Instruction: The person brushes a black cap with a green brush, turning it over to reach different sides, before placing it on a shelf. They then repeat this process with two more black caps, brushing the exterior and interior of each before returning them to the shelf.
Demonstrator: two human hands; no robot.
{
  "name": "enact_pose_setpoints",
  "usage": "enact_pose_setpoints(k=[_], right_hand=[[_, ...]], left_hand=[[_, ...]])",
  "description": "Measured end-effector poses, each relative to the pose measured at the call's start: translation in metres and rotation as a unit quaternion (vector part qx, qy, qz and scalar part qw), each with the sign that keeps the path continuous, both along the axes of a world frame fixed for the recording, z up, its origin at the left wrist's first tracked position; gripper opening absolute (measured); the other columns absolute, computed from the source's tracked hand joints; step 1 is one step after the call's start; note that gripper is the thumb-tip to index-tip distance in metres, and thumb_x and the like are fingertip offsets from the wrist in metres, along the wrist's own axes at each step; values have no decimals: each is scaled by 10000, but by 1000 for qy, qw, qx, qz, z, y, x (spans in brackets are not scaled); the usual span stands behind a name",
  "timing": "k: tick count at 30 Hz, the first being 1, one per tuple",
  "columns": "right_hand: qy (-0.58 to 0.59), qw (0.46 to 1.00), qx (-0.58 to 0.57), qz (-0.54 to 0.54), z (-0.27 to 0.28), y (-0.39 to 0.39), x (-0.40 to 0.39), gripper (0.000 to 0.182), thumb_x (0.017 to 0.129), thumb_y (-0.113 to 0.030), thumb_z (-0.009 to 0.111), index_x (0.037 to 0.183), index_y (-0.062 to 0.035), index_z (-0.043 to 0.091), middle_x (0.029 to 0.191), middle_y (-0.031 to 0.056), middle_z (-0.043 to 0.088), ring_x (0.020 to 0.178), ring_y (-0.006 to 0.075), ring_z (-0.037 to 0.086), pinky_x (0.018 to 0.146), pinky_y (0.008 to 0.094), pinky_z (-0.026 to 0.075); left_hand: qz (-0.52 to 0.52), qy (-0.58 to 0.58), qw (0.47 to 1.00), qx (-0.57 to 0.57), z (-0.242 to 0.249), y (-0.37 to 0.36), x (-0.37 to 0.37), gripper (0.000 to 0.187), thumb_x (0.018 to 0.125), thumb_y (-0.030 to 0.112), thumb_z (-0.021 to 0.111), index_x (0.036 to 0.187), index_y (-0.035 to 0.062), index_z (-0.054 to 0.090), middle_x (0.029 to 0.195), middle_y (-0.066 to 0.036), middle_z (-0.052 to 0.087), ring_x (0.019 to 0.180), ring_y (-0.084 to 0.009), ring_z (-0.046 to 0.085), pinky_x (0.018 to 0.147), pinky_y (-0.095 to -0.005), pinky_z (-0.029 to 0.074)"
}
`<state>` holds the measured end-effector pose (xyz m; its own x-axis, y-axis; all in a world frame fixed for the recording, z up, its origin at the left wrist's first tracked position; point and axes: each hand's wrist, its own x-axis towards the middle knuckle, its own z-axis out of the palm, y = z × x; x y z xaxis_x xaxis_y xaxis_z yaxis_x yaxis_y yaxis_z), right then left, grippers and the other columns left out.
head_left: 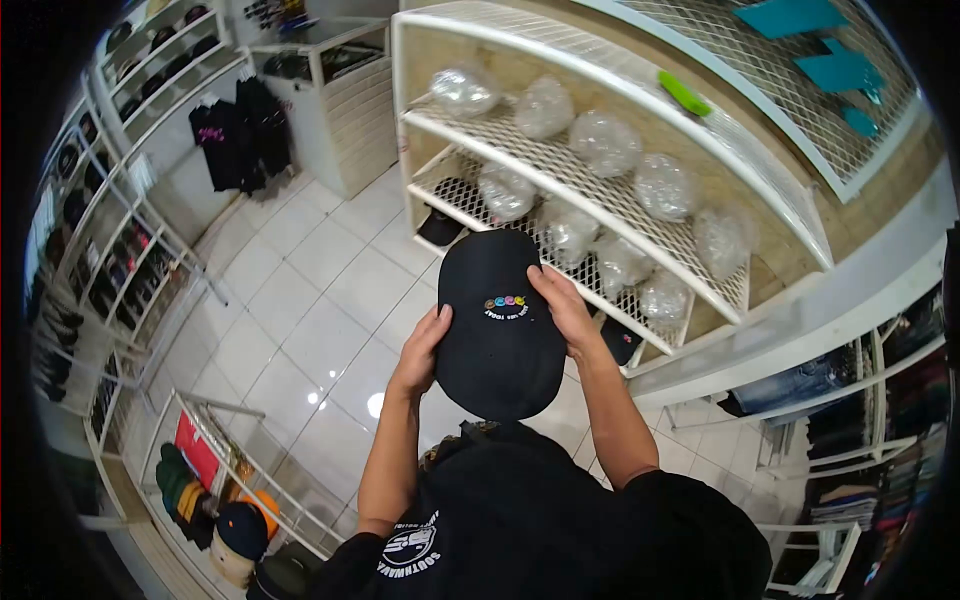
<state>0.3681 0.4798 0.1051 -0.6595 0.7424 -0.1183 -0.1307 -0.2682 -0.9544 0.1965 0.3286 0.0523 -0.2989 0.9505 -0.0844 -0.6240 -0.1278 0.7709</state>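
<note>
Between my two hands is a black cap (500, 350), held out in front of my body, with small coloured round patches and white lettering on its front. My left hand (424, 348) grips the cap's left edge, thumb on top. On the opposite edge, my right hand (562, 308) has its thumb on the upper side; the other fingers of both hands are mostly hidden beneath. Just beyond the cap stands a white mesh shelf (590, 190) with several clear plastic-wrapped bundles (605, 142). Another black cap (440, 227) rests on its lower level.
A bright green object (684, 93) lies on the shelf's top. Folded clothes (810, 375) fill racks at right. At lower left, a white-framed rack (270, 430) stands near several caps (240, 530). Black garments (240, 135) hang at the back; cap racks (160, 60) line the left wall.
</note>
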Motion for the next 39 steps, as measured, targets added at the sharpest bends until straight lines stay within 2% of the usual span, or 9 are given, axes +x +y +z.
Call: enact_pose_setpoints(k=[10,12,17,20,24,26,30,35,39], right_hand=[[20,985,135,-103,55,78,63,444,996,-319,679,1278,18,617,1093,129,719,944,153,686,834,296,545],[-144,848,462,-217,70,96,69,485,945,-347,730,1267,2,631,1127,174,695,1005,255,687,879,368,543],[-167,500,722,-448,166,155,55,443,891,-313,727,1276,-103,665,1154,152,599,1058,381,585,954,494,459],[-226,491,707,-456,193,211,45,483,925,-411,673,1325,-141,648,1264,169,585,1146,386,581,1003,523,438],[-437,602,577,-336,200,254,43,616,958,-551,578,1425,-150,578,1398,215,558,1297,419,533,1095,571,383],[-401,551,641,-353,194,258,41,613,942,-522,618,1420,-140,587,1335,222,608,1281,400,555,1080,541,414],[-33,771,603,-204,155,147,40,560,872,-253,769,1375,-60,615,1329,191,644,1239,343,598,1064,415,454],[-47,773,630,51,68,46,17,658,775,-128,805,1402,-80,611,1241,166,654,1112,348,619,1008,414,479],[-63,781,619,55,49,26,-14,700,756,-60,744,1433,-169,606,1154,148,614,1055,339,607,959,424,491]], left_hand=[[-53,63,995,62,50,108,41,482,1094,334,488,1437,-5,498,1385,-91,599,1235,-159,594,1045,-302,486],[-71,49,987,137,42,136,35,439,1101,319,472,1397,-2,527,1353,-80,621,1198,-147,612,1025,-295,500],[-25,85,990,109,95,154,55,434,1098,367,473,1329,14,573,1273,-69,659,1125,-133,639,984,-283,519],[-20,99,989,110,97,159,61,432,1098,374,472,1321,20,577,1258,-65,664,1110,-129,641,976,-278,520],[-25,108,988,111,71,154,53,418,1103,368,462,1293,21,599,1225,-49,674,1072,-106,633,936,-262,515],[-9,101,990,102,74,134,52,423,1105,363,459,1295,14,603,1217,-41,675,1063,-99,629,926,-256,510],[69,91,993,37,67,101,45,486,1104,404,443,1330,-1,588,1216,-57,678,1054,-109,640,926,-261,517],[60,118,991,-23,50,52,27,620,1093,522,357,1266,-8,630,1123,-55,702,975,-107,660,876,-257,535],[82,165,982,-35,35,21,19,657,1088,554,317,1179,0,658,1015,-27,693,893,-71,634,816,-237,527]])
